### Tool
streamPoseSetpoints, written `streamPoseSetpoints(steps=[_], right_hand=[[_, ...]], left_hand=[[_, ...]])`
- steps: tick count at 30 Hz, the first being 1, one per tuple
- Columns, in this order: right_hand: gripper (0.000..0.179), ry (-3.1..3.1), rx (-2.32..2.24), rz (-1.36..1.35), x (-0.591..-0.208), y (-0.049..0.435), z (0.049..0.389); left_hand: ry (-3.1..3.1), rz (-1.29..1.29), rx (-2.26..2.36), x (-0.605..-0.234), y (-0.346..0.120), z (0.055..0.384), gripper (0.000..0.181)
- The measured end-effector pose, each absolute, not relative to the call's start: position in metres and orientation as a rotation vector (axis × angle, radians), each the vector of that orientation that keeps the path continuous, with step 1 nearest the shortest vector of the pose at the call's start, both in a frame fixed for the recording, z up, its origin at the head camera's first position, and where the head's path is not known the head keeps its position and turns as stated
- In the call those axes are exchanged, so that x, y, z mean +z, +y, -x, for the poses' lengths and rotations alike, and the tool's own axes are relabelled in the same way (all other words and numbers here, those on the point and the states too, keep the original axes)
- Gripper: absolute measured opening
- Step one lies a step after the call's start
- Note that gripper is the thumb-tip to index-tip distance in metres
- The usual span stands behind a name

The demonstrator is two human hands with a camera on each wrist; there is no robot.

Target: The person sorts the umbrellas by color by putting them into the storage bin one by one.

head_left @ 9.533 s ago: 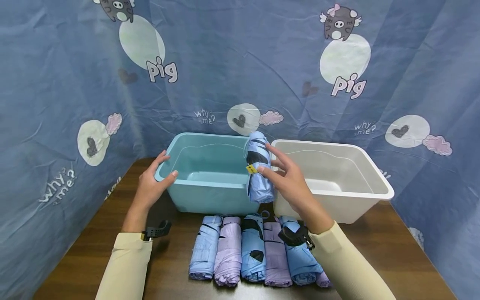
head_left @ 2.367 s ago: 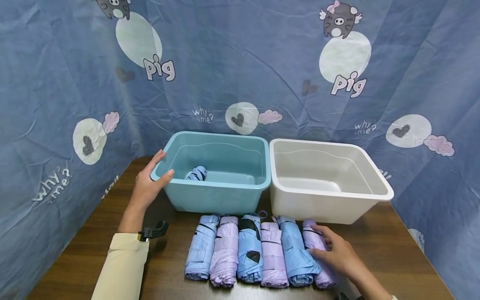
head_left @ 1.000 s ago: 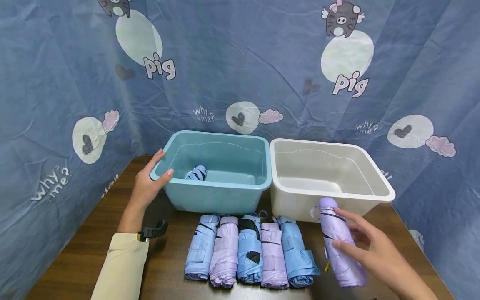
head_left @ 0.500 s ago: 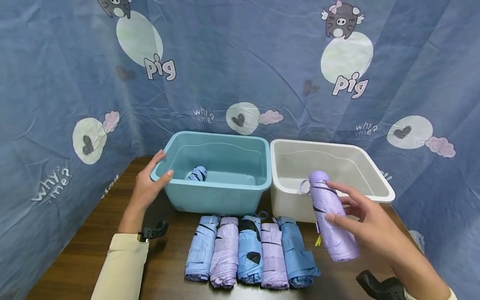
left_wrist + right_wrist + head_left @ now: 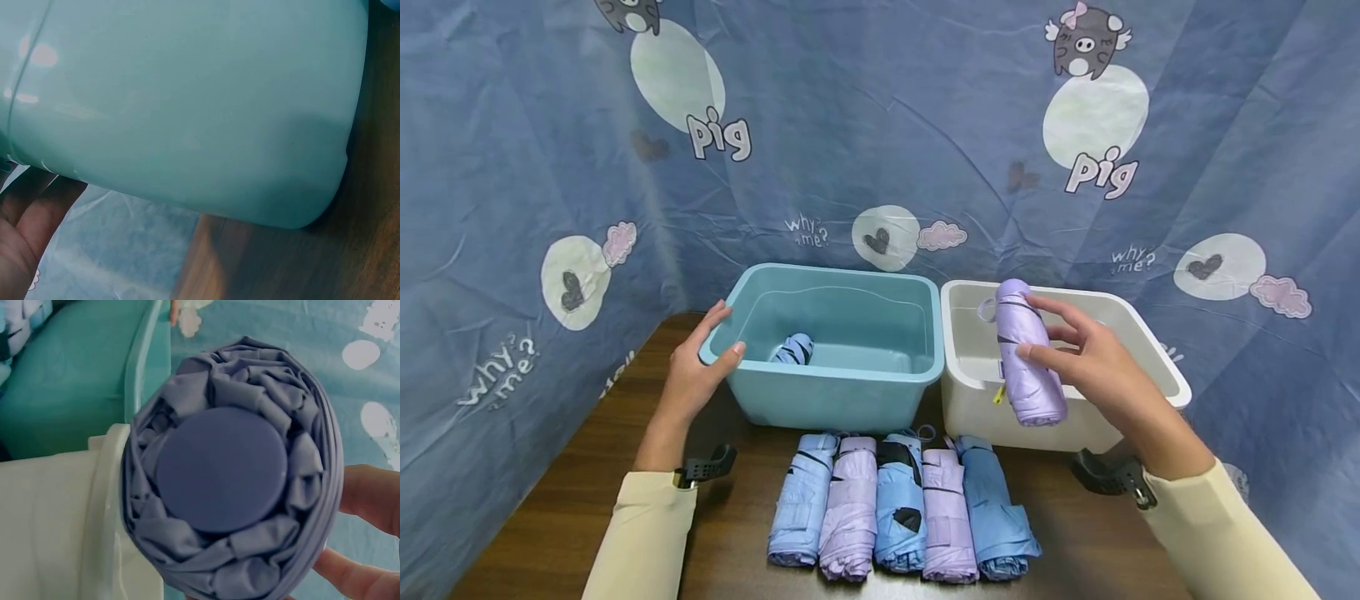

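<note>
My right hand (image 5: 1093,354) grips a rolled lilac folding umbrella (image 5: 1028,358), thumb on the near side and fingers behind. It is held tilted above the front rim of the white bin (image 5: 951,333). The right wrist view shows the round end cap (image 5: 222,469) and gathered cloth close up. My left hand (image 5: 696,367) holds the left corner of the teal bin (image 5: 827,400), where its fingers (image 5: 44,212) meet the rim in the left wrist view. Inside that bin lies a blue umbrella with dark stripes (image 5: 795,348), partly hidden by the front wall.
Several rolled umbrellas lie side by side before the bins on the wooden table (image 5: 737,533): blue (image 5: 805,500), lilac (image 5: 850,508), blue with black patches (image 5: 901,504), lilac (image 5: 949,517) and blue (image 5: 996,508). A patterned blue cloth (image 5: 820,100) hangs behind.
The right hand has picked the lilac umbrella from the row's right end and raised it up and leftward to the white bin. Before that, a blue umbrella went into the teal bin. Left hand stays.
</note>
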State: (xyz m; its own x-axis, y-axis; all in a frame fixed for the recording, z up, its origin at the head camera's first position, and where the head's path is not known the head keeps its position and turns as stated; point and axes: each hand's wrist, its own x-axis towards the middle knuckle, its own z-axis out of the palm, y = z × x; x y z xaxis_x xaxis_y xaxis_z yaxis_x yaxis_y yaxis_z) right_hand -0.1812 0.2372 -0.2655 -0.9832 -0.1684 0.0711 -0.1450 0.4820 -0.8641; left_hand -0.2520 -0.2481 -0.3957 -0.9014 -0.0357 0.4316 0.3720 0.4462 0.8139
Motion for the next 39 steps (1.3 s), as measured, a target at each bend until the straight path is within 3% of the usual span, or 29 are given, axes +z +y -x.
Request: streamPoseSetpoints(steps=[11,26,39], right_hand=[[0.071,2.581,-1.704,0.128,-0.274,0.227,0.231],[0.072,2.533,-1.71,0.022,-0.31,0.217,0.281],[0.069,2.561,-1.498,0.017,-0.342,0.215,0.294]], left_hand=[[-2.325,0.29,-1.465,-0.369,-0.232,0.227,0.062],[-2.32,0.286,-1.467,-0.368,-0.233,0.228,0.063],[-2.311,0.298,-1.467,-0.37,-0.233,0.228,0.063]])
